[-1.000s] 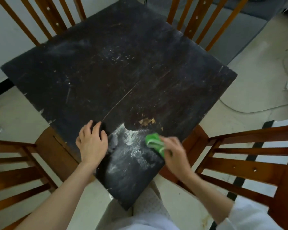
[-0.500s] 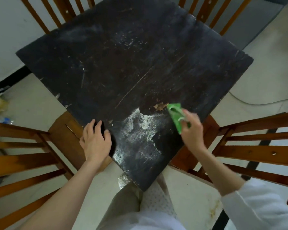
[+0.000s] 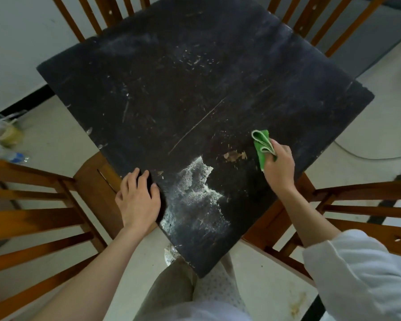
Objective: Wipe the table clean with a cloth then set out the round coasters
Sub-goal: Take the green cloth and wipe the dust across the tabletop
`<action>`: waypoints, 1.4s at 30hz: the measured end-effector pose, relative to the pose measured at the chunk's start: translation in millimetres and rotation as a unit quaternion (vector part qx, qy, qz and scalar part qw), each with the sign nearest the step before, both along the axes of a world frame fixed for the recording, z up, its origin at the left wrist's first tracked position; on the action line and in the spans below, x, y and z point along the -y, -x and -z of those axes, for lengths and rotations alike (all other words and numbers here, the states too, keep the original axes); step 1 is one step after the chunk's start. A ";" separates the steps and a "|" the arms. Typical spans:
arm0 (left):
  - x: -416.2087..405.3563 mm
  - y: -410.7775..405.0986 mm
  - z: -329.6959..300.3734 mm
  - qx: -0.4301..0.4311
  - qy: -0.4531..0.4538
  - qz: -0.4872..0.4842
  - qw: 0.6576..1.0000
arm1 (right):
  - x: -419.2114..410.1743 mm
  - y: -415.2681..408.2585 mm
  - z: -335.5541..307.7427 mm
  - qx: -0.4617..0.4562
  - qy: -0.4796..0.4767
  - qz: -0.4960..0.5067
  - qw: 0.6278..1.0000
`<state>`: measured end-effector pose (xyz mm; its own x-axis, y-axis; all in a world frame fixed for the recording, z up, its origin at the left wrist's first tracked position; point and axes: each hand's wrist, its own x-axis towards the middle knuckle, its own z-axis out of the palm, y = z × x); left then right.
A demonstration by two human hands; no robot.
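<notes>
A dark square table (image 3: 195, 77) fills the view, one corner pointing at me. A white powdery patch (image 3: 195, 195) covers the near corner, and a small tan flake mark (image 3: 235, 155) lies beside it. My right hand (image 3: 278, 166) grips a folded green cloth (image 3: 262, 145) near the table's right edge, to the right of the powder. My left hand (image 3: 138, 200) rests on the table's left edge, fingers over something dark that I cannot make out. No coasters are in view.
Wooden chairs stand at the left (image 3: 28, 218), at the right (image 3: 361, 205) and at the far side (image 3: 97, 17). Bottles and a bag (image 3: 5, 140) lie on the floor at the left. A cable (image 3: 366, 156) runs across the floor at the right.
My right hand has carried the green cloth from the powder patch to the right and farther up the table. The left hand stays on the left edge.
</notes>
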<state>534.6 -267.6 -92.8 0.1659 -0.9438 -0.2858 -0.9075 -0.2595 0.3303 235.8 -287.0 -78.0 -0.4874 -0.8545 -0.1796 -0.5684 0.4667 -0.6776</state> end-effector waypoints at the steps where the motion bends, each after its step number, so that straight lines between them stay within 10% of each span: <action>1: -0.2 0.0 0.5 0.003 -0.001 0.005 1.000 | -0.8 -4.1 3.1 -0.016 -0.014 -0.012 1.000; 6: -2.4 -6.2 0.3 0.020 -0.004 0.034 0.999 | -60.2 -73.0 7.4 -0.007 -0.015 -0.440 0.898; 14: -4.3 -9.8 -2.6 0.023 -0.012 0.047 0.999 | 42.6 -45.0 10.7 0.017 0.003 -0.142 0.990; 20: -1.6 -14.4 -6.0 -0.011 -0.016 0.045 0.999 | -3.7 -78.1 7.0 0.018 -0.014 -0.462 0.887; 26: -0.6 -19.9 -3.0 -0.028 -0.009 0.039 0.999 | 83.4 -69.4 8.8 0.008 0.012 -0.230 0.973; 32: -0.6 -25.4 1.2 -0.047 0.003 0.044 0.998 | 18.9 -99.3 2.8 0.052 -0.077 -0.558 0.825; 38: -7.3 -34.7 3.4 -0.008 0.085 0.035 0.996 | 90.4 -119.4 8.1 -0.005 0.000 -0.359 0.934; 42: -17.9 -46.1 6.2 0.023 0.052 0.001 0.998 | 33.0 -136.5 7.9 -0.026 -0.051 -0.503 0.863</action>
